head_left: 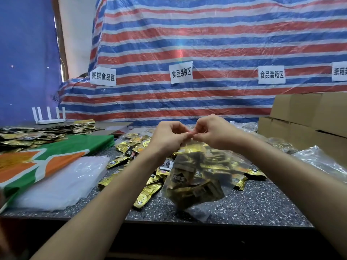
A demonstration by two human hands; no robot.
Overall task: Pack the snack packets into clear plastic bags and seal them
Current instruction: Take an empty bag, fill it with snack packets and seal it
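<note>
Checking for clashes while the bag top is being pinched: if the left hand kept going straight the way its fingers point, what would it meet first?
The left hand points rightward at the right hand. Their fingertips nearly touch over the filled clear bag, so it would likely meet the right hand's fingers first.

Packet-filled clear bag [193,177] hanging above loose gold packets [131,145]

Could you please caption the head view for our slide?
Both hands, left and right, pinch shut a clear bag of gold snack packets.
</note>
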